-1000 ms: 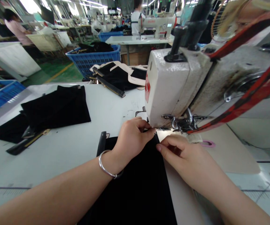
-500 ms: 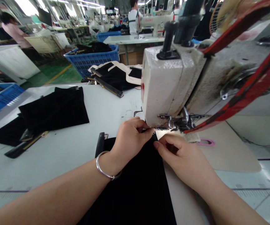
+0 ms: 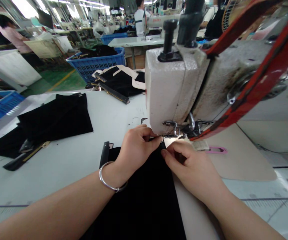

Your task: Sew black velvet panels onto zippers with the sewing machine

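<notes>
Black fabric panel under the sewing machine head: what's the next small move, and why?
I'd probably ease the black fabric panel slightly forward, guiding its right edge straight. The left hand has its fingertips at the top right corner, close under the sewing machine head, and the right hand appears to pinch the right edge just below, so both seem placed to steer.

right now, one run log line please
left hand: on cloth, far end | right hand: on its right edge | machine: at cloth's far end | pink loop: beyond right hand
</notes>
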{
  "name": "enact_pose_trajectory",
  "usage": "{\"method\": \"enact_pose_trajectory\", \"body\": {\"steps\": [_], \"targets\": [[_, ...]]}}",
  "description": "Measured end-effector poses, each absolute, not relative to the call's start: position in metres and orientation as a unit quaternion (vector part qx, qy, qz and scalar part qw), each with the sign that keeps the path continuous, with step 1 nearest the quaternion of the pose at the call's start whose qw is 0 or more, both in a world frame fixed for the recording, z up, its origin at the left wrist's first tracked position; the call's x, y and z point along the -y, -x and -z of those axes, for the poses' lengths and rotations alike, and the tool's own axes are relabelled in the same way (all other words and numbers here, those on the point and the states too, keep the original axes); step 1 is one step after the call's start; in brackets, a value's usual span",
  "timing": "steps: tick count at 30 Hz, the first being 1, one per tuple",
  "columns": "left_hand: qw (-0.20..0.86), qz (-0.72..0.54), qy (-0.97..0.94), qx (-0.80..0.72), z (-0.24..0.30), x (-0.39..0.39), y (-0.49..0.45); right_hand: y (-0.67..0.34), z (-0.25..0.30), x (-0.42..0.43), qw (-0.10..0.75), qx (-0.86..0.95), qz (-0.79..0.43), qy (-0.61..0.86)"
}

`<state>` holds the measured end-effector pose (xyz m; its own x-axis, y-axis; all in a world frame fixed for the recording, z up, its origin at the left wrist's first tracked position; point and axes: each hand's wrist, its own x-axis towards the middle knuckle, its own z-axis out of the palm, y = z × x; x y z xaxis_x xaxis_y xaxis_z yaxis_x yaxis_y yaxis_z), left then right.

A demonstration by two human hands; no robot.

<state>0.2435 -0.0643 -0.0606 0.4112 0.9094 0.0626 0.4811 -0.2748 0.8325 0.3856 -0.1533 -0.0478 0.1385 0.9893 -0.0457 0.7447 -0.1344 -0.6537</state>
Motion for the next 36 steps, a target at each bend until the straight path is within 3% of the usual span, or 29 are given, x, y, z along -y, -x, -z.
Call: {"method": "enact_pose_trajectory", "body": {"steps": [36], "targets": [[0.317,-0.295,-0.794,-0.426,0.0620,0.0666,-0.2427,-0.3930,0.0577,0.1451,0.321,0.583,-0.206,0.718]]}}
